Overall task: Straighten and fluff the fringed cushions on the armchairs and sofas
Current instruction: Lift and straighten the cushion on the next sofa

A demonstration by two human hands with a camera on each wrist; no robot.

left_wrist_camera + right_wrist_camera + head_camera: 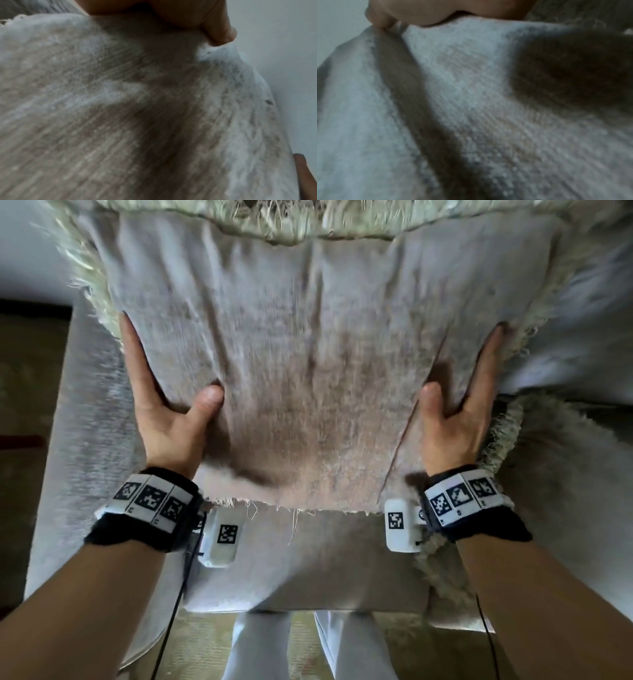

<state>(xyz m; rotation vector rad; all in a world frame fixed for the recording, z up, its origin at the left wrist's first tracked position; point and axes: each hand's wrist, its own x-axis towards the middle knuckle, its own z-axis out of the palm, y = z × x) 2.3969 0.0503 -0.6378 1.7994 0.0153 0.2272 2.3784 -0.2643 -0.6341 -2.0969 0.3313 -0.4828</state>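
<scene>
A beige woven fringed cushion point(308, 354) stands upright in front of me and fills most of the head view. My left hand point(157, 392) grips its left side, thumb pressed into the front face and fingers along the fringed edge. On the right side, my right hand point(469, 385) grips it the same way. The fabric dents and creases under both thumbs. In the left wrist view the cushion weave point(120, 108) is blurred, with the thumb point(219, 31) dug into it. The right wrist view shows the cushion cloth point(471, 108) folded under the thumb point(378, 17).
A second fringed cushion point(555, 474) lies to the right, against my right wrist. Below the held cushion is the pale grey seat point(308, 559), with its armrest point(85, 422) on the left. My legs in white trousers point(260, 645) stand on a patterned floor point(202, 642).
</scene>
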